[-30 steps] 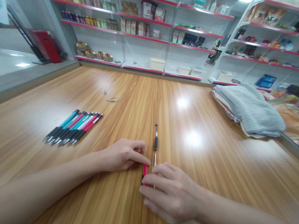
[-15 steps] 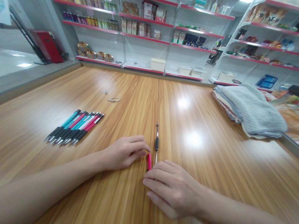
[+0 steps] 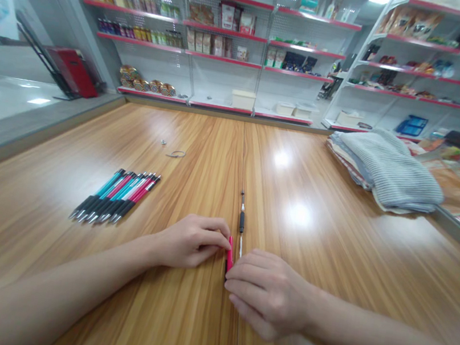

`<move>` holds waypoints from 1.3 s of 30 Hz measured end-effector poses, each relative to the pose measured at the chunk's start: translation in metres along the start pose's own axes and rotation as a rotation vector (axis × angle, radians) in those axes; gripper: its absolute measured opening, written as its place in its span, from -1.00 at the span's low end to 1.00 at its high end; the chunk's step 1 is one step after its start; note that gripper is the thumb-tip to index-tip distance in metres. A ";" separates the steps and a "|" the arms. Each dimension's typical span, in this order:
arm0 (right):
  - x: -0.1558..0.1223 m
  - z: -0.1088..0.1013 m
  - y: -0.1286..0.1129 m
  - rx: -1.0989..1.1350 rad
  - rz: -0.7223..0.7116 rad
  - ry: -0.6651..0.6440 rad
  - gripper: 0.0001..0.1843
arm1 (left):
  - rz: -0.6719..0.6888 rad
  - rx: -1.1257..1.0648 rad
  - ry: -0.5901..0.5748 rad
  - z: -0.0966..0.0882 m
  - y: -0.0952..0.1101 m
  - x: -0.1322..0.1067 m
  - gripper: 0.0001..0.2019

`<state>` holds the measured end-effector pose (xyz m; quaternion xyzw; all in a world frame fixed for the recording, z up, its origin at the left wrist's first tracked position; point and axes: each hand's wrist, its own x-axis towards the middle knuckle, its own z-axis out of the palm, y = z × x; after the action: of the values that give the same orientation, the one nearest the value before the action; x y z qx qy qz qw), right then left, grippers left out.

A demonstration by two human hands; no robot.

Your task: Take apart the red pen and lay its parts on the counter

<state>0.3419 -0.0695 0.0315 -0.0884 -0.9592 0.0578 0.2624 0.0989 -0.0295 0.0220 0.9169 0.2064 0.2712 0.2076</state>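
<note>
The left hand (image 3: 191, 242) and right hand (image 3: 268, 293) are each clamping 1 red barrel (image 3: 229, 257), its refill (image 3: 241, 221) apparently lying unfitted at 12 o'clock, assembled pens (image 3: 116, 196) lying at 10 o'clock.

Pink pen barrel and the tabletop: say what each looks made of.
The pink pen barrel: likely smooth plastic, from its bright uniform colour. The tabletop: wood or wood-look laminate, glossy; grain streaks and lamp glare show.

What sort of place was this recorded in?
Probably a small shop: red-edged wall shelves stocked with packaged goods, a long wooden counter, and folded textiles laid out at its right.
</note>
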 end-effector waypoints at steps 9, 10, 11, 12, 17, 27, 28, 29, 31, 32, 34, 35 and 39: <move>-0.001 0.001 0.001 0.004 -0.036 -0.033 -0.90 | -0.022 0.071 -0.016 -0.003 0.001 0.000 -0.71; -0.001 0.001 0.001 0.003 -0.038 -0.035 -0.90 | -0.021 0.070 -0.020 -0.003 0.002 0.000 -0.71; -0.001 0.001 0.001 0.001 -0.039 -0.038 -0.90 | -0.020 0.066 -0.026 -0.003 0.002 0.000 -0.70; -0.001 0.001 0.001 -0.001 -0.040 -0.038 -0.90 | -0.021 0.062 -0.032 -0.003 0.003 0.000 -0.70; 0.000 0.000 0.000 -0.010 -0.037 -0.028 -0.89 | -0.026 0.049 -0.054 -0.003 0.002 0.000 -0.69; 0.000 0.001 0.001 -0.023 -0.035 -0.040 -0.90 | -0.012 0.065 -0.056 -0.002 0.001 0.000 -0.69; 0.000 0.001 0.001 -0.022 -0.034 -0.038 -0.89 | -0.011 0.067 -0.056 -0.002 0.001 0.000 -0.69; 0.000 0.001 0.001 -0.023 -0.034 -0.035 -0.89 | -0.010 0.069 -0.059 -0.002 0.001 0.000 -0.68; 0.000 0.000 0.001 -0.026 -0.033 -0.033 -0.89 | -0.013 0.076 -0.063 -0.002 0.001 0.000 -0.69; 0.000 0.000 0.001 -0.026 -0.032 -0.033 -0.89 | -0.013 0.081 -0.060 -0.002 0.001 0.000 -0.69; 0.000 0.000 0.001 -0.025 -0.032 -0.035 -0.90 | -0.011 0.086 -0.051 -0.002 0.001 -0.001 -0.69; -0.001 0.000 0.001 -0.023 -0.032 -0.036 -0.90 | -0.009 0.086 -0.047 -0.003 0.001 -0.001 -0.69; 0.000 -0.002 0.000 0.001 -0.029 -0.010 -0.93 | -0.013 0.089 -0.047 -0.003 0.002 -0.001 -0.69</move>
<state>0.3427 -0.0696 0.0330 -0.0740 -0.9617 0.0549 0.2583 0.0973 -0.0310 0.0252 0.9301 0.2191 0.2387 0.1732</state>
